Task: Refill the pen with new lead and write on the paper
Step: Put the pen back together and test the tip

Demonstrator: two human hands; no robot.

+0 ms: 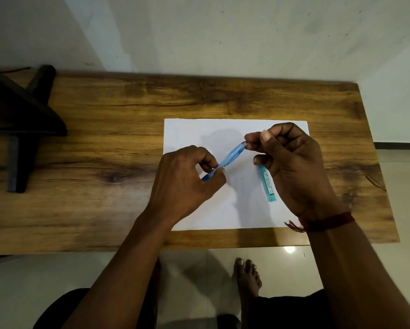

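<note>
Two bare hands work above the white paper [199,131], which lies flat on the wooden table [104,129] toward its right end. Left hand [185,179] is clenched round the lower part of the blue pen [230,156], w/ the darker blue tip poking out by the fingers, over the paper's left-centre. Pen slants up & right across the sheet's middle. Right hand [291,162] pinches at the pen's top end w/ thumb & forefinger closed together; can't tell if sth tiny sits between them. Light-blue lead case [267,185] lies on the paper right of centre, its upper end hidden under the right hand's fingers; touching or just beneath them, can't tell. Red thread band [327,222] circles the right wrist, at the paper's lower right corner. Dark stand [21,115] sits on the table well left of the paper
</note>
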